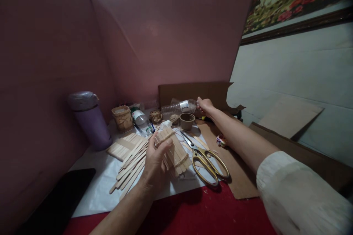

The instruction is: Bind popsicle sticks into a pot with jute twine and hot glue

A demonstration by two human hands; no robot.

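Note:
My left hand (156, 156) is closed around a holder made of craft sticks (173, 150), with twine running along its two ends. With my arm stretched toward the back, my right hand (204, 105) grips the neck end of a clear plastic bottle (176, 107) that lies on its side and bears a white label. Loose craft sticks (132, 170) fan out left of my left hand. Gold-handled scissors (205, 159) lie open to the right of the holder. A small brown pot (186, 121) stands just below the bottle.
At the left stand a purple tumbler (92, 125) and a woven-looking cup (121, 118). A green-capped bottle (141, 120) and a twine ball (156, 116) sit behind the sticks. Cardboard (239, 180) lies at the right; a black flat object (60, 194) is front left. Pink panels (171, 40) enclose the back.

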